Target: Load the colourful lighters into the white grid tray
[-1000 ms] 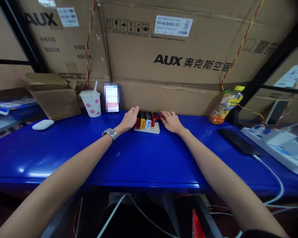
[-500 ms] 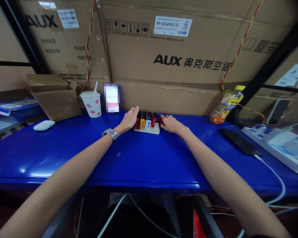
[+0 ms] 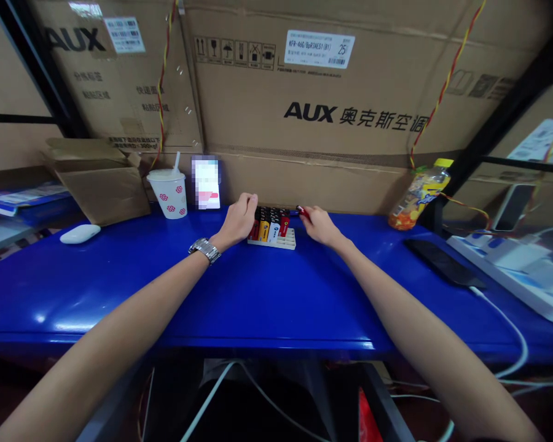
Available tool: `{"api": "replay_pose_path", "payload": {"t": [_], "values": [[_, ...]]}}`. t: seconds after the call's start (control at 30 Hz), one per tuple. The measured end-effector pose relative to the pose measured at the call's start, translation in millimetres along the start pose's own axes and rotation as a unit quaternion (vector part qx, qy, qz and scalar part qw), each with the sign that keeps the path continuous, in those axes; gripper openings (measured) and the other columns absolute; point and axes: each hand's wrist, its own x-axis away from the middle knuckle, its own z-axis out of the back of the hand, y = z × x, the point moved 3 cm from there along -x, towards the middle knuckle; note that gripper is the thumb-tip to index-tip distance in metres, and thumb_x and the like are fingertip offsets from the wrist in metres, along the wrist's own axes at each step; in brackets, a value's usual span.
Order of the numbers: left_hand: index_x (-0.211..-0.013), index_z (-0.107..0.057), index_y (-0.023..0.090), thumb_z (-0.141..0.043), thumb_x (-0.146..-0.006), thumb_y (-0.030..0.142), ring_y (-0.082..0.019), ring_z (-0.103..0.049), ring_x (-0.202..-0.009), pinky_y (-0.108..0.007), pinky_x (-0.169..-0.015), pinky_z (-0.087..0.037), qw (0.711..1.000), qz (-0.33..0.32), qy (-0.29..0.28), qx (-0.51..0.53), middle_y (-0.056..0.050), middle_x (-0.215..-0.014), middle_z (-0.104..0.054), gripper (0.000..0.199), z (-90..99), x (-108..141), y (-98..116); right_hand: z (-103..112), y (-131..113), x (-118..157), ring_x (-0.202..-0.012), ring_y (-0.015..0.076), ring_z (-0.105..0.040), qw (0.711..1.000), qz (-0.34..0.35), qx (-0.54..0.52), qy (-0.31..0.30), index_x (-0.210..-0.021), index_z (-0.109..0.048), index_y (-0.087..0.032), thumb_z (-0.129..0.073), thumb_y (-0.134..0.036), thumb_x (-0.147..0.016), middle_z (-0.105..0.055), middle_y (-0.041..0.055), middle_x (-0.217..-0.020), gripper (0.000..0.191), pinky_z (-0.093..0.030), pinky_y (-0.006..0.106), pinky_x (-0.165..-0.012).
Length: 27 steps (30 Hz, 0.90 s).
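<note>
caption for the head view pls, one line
Left hand beside a white tray of lighters, right hand holding a red lighter over a blue table.

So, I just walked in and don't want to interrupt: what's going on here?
A person's left hand is at the left end of a small white tray on a blue table. The right hand, beyond the tray's other end, holds what looks like a red lighter. More lighters, with red, yellow and white ones in front, stand in the tray.
</note>
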Motion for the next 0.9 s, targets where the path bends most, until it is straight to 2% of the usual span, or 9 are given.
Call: {"api": "replay_pose_path", "payload": {"t": [0.1,0.2,0.27,0.37,0.5,0.6,0.7,0.8,0.9], "values": [[-0.098,-0.055,0.018,-0.033,-0.096,0.034,-0.023,-0.054,-0.095,-0.038,-0.090,-0.039,0.992,-0.102,0.058,-0.042,-0.012,-0.099,-0.062,0.027,6.2,1.9,17.2,15.5,-7.7,-1.4,-0.069,0.0195,-0.054,0.983,0.006,-0.153,0.105,-0.089,-0.060,-0.016,-0.041,-0.039,-0.092,-0.060,0.0076,-0.075,0.031,-0.044,0.034,-0.068],[-0.099,-0.058,0.017,-0.036,-0.095,0.032,-0.023,-0.051,-0.095,-0.038,-0.091,-0.038,0.978,-0.180,0.071,-0.079,-0.012,-0.099,-0.060,0.027,5.6,7.3,35.8,25.1,-25.1,-0.1,-0.070,0.0179,-0.055,0.936,0.013,-0.297,0.186,-0.096,-0.062,-0.016,-0.045,-0.052,-0.089,-0.062,0.0061,-0.080,0.040,-0.045,0.031,-0.064],[-0.102,-0.059,0.016,-0.037,-0.096,0.035,-0.023,-0.050,-0.092,-0.037,-0.090,-0.039,0.972,-0.208,0.052,-0.093,-0.011,-0.096,-0.060,0.029,1.1,11.0,44.9,26.7,-41.2,2.1,-0.077,0.0184,-0.058,0.910,0.016,-0.359,0.207,-0.104,-0.062,-0.016,-0.048,-0.056,-0.087,-0.065,0.0071,-0.089,0.045,-0.047,0.031,-0.066],[-0.107,-0.059,0.015,-0.043,-0.095,0.041,-0.024,-0.050,-0.092,-0.037,-0.088,-0.040,0.966,-0.228,0.024,-0.117,-0.011,-0.096,-0.059,0.033,-7.1,13.9,50.3,25.8,-65.0,6.4,-0.088,0.0193,-0.062,0.886,0.032,-0.419,0.195,-0.107,-0.063,-0.017,-0.050,-0.054,-0.086,-0.067,0.0086,-0.098,0.045,-0.050,0.033,-0.076],[-0.098,-0.061,0.016,-0.048,-0.093,0.039,-0.023,-0.051,-0.088,-0.037,-0.083,-0.042,0.968,-0.222,0.006,-0.118,-0.010,-0.092,-0.059,0.027,-11.8,13.1,46.8,24.2,-80.5,11.8,-0.093,0.0197,-0.063,0.866,0.063,-0.467,0.167,-0.107,-0.063,-0.018,-0.053,-0.051,-0.087,-0.067,0.0089,-0.100,0.040,-0.050,0.036,-0.086],[-0.101,-0.060,0.018,-0.053,-0.090,0.033,-0.022,-0.053,-0.087,-0.036,-0.082,-0.044,0.975,-0.212,0.019,-0.071,-0.008,-0.092,-0.060,0.020,-9.2,13.0,47.5,22.1,-81.8,12.4,-0.096,0.0209,-0.062,0.868,0.062,-0.469,0.147,-0.109,-0.061,-0.019,-0.051,-0.053,-0.087,-0.067,0.0092,-0.101,0.041,-0.052,0.038,-0.084],[-0.103,-0.056,0.018,-0.050,-0.091,0.030,-0.020,-0.056,-0.089,-0.035,-0.081,-0.045,0.982,-0.185,0.036,-0.011,-0.008,-0.096,-0.062,0.018,-6.1,13.8,50.7,21.4,-80.1,10.5,-0.094,0.0202,-0.063,0.862,0.034,-0.481,0.153,-0.112,-0.057,-0.021,-0.046,-0.052,-0.090,-0.066,0.0085,-0.098,0.040,-0.053,0.036,-0.080],[-0.103,-0.049,0.018,-0.041,-0.096,0.030,-0.017,-0.061,-0.081,-0.032,-0.074,-0.047,0.989,-0.124,0.050,0.059,-0.008,-0.094,-0.063,0.016,-4.2,12.8,49.1,21.9,-74.4,7.4,-0.073,0.0156,-0.062,0.842,-0.010,-0.516,0.160,-0.105,-0.054,-0.022,-0.044,-0.043,-0.090,-0.063,0.0041,-0.082,0.029,-0.052,0.032,-0.069],[-0.107,-0.041,0.019,-0.034,-0.099,0.030,-0.014,-0.062,-0.069,-0.030,-0.067,-0.048,0.988,-0.068,0.058,0.126,-0.005,-0.087,-0.064,0.015,-2.7,8.9,41.3,24.1,-60.9,5.8,-0.048,0.0107,-0.046,0.829,-0.069,-0.524,0.185,-0.086,-0.052,-0.022,-0.046,-0.040,-0.085,-0.049,-0.0028,-0.060,0.018,-0.042,0.026,-0.049]]}}
